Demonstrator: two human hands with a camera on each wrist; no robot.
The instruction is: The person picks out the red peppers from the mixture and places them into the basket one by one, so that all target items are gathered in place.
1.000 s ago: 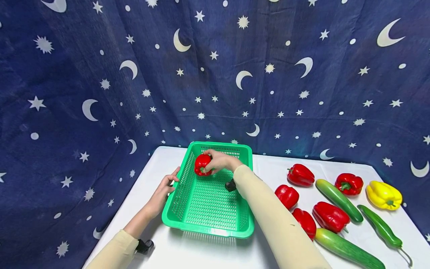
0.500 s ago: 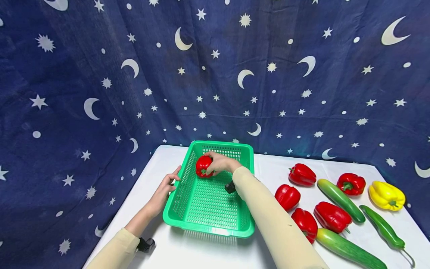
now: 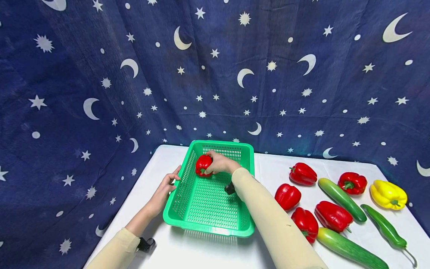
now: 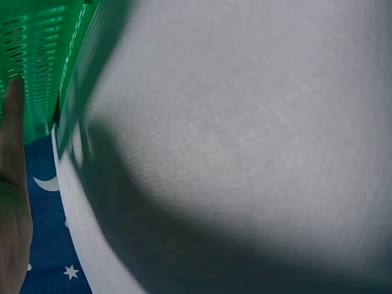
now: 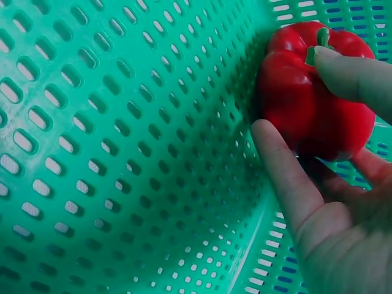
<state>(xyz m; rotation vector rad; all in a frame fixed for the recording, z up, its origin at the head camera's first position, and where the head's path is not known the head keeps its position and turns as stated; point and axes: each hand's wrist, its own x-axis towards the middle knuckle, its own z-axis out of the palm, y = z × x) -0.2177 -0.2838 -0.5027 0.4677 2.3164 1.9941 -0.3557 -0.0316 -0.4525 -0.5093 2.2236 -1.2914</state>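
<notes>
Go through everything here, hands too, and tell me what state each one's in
Green basket: upright on the white table
Held red pepper: inside the basket, stem on
Right hand: gripping that pepper
Left hand: touching the basket's left side
Five other red peppers: loose on the table
Yellow pepper: on its side, stem on
Two cucumbers: lying flat
Long green pepper: lying flat, stem on
Curtain: hanging, creased

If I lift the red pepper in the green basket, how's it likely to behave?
The red pepper looks glossy, so it may slip between the fingers. Its rounded sides suggest it could roll if released. Smooth, undented skin hints at firmness.
</notes>
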